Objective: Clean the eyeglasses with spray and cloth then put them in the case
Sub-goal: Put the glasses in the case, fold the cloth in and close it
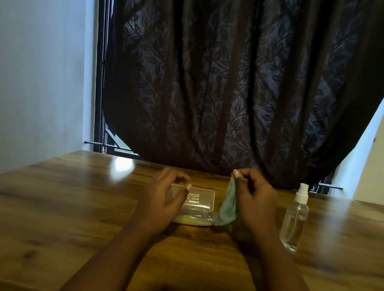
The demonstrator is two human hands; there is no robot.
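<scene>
The right hand point(253, 197) pinches a hanging pale green cloth point(227, 208) just right of the clear rectangular plastic eyeglass case point(200, 202) – glasses inside – on the brown wooden table point(60, 202). The left hand point(165, 196) hovers, fingers loosely curled, empty. A clear spray bottle point(296, 217) stands right.

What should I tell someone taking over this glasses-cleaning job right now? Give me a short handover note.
Left hand: hovers over the case, fingers loosely curled, holding nothing.
Right hand: pinches the green cloth, which hangs down beside the case.
Case: clear, lies on the table, seemingly closed, with what looks like the eyeglasses inside.
Spray bottle: upright, right of the right hand, untouched.
Done: cloth picked up. Whether cleaning has happened cannot be told.
Left: if not cleaned, take glasses out, spray, wipe, return to case.
</scene>
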